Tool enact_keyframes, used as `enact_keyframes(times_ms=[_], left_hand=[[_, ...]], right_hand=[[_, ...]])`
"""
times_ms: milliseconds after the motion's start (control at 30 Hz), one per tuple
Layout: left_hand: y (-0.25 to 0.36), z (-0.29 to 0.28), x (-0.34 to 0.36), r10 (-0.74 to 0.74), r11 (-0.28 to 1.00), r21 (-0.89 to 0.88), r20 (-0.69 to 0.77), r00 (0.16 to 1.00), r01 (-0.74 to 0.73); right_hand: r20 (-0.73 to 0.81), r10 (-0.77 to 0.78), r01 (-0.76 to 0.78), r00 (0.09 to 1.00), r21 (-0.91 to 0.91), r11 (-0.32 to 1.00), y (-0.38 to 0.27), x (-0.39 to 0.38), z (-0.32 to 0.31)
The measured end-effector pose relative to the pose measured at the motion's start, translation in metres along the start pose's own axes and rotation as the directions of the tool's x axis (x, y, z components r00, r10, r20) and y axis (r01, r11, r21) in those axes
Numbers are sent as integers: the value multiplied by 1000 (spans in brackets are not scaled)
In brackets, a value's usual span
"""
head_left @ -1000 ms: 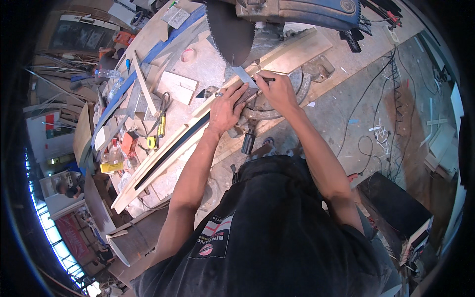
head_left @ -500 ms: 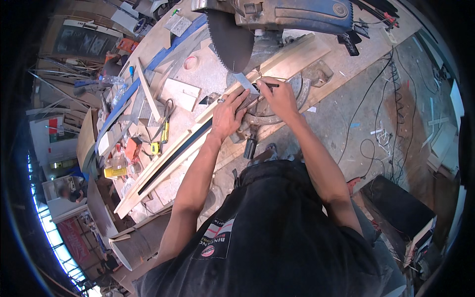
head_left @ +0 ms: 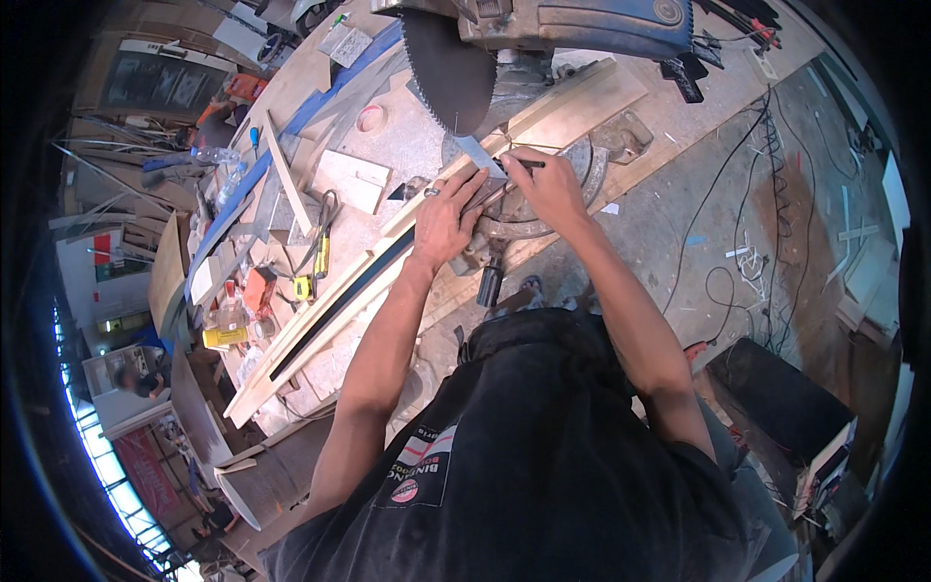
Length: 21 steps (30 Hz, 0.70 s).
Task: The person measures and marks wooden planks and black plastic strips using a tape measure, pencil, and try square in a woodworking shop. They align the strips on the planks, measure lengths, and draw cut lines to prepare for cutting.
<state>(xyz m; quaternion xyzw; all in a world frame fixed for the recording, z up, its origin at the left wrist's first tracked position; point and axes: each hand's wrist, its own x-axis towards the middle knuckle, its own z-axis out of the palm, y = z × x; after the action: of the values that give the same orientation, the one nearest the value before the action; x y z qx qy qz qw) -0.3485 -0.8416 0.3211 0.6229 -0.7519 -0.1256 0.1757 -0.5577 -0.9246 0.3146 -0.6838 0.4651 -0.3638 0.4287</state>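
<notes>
My left hand (head_left: 446, 218), with a ring on it, presses over a long pale wood strip (head_left: 396, 225). Its fingers hold a small square with a silver metal blade (head_left: 473, 152) across the wood; the square's other arm is partly hidden beneath them. In my right hand (head_left: 553, 199), a slim black pen (head_left: 532, 164) is pinched, its tip close to the blade. Just beyond both hands hangs the dark toothed blade (head_left: 451, 78) of a blue-bodied mitre saw (head_left: 601, 24). A black-faced strip (head_left: 339, 315) runs beside the pale wood.
On the bench to the left lie a yellow tape measure (head_left: 304, 287), a yellow-handled tool (head_left: 324, 254), a pale board (head_left: 351, 181) and a tape roll (head_left: 370, 118). The saw's black handle (head_left: 491, 286) juts toward me. Cables (head_left: 766, 213) trail over the floor at right.
The view has shifted very slightly. Both hands keep nearly the same place on the wood, and the pen and square stay held.
</notes>
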Motion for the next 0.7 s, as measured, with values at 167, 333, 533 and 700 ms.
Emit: enact_keyframes(times_ms=[167, 333, 533, 700], left_hand=[[-1, 0, -1, 2, 1000, 3, -2, 1000, -2], [-2, 1, 0, 12, 1000, 9, -9, 1000, -12], [-3, 2, -3, 26, 999, 40, -18, 999, -26], [-3, -2, -4, -20, 999, 28, 31, 999, 19]], right_hand=[[58, -24, 34, 998, -171, 985, 2, 5, -6], [-3, -58, 54, 998, -302, 952, 15, -10, -13], [-130, 188, -184, 974, 46, 982, 30, -14, 39], [114, 345, -361, 932, 397, 844, 39, -11, 59]])
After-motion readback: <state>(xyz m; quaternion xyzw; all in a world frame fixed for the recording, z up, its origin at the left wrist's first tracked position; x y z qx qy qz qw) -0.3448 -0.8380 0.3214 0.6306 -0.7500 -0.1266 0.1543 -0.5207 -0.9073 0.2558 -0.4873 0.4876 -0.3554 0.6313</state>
